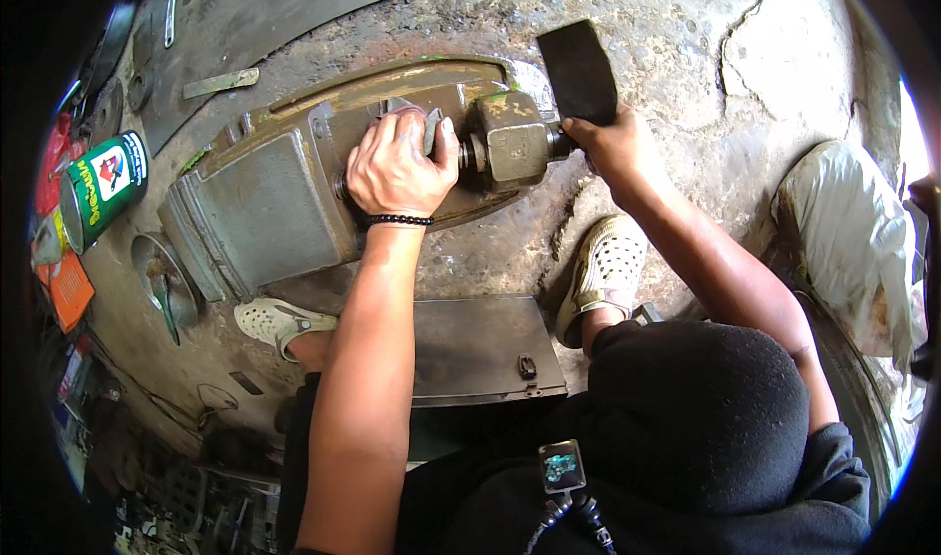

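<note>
A heavy metal casting [265, 207], worn grey-brown with a flat plate on its left part, lies on the floor before me. A threaded shaft [474, 151] passes through a blocky metal housing [516, 142] at its right end. My left hand [400, 163] is closed over the shaft left of the housing, and a grey piece [431, 129] shows between thumb and forefinger; its kind I cannot make out. At the shaft's right end, my right hand [618, 148] is closed on a dark flat sheet [580, 70], which sticks up past the fingers.
A green tin [103, 188] and a round bowl [167, 271] with a brush in it stand at left. A flat metal strip [221, 83] and a spanner [173, 6] lie beyond. A metal box [480, 344] sits between my feet; a whitish cloth [848, 241] is at right.
</note>
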The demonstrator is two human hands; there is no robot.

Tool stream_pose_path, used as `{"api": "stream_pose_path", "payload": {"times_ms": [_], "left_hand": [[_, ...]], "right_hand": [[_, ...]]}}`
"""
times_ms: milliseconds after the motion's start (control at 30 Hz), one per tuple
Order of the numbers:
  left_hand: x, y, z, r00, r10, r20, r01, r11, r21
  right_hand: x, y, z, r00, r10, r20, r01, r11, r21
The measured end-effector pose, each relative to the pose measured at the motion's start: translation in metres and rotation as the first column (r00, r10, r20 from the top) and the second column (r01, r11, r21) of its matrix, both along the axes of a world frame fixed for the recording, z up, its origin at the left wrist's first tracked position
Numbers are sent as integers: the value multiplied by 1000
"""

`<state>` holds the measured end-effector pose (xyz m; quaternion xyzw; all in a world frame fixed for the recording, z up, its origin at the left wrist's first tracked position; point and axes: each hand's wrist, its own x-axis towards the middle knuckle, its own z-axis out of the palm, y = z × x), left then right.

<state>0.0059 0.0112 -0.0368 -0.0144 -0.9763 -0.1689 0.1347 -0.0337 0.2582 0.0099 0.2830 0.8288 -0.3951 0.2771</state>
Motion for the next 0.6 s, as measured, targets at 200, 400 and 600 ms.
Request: {"api": "stream_pose_path", "payload": {"times_ms": [200,400,600], "left_hand": [[0,1,-3,1000,3,-6,-3,1000,0],[1,0,-2,1000,-1,-8,1,1000,-8],[1,0,-1,1000,-9,4,9,1000,-16]], "right_hand": [[-2,-2,-3,1000,6,-23,-6,1000,2],[2,-3,-1,1000,-19,12,20,999,-35],[2,-5,1,998,15,-61,-16,1000,-19]]}}
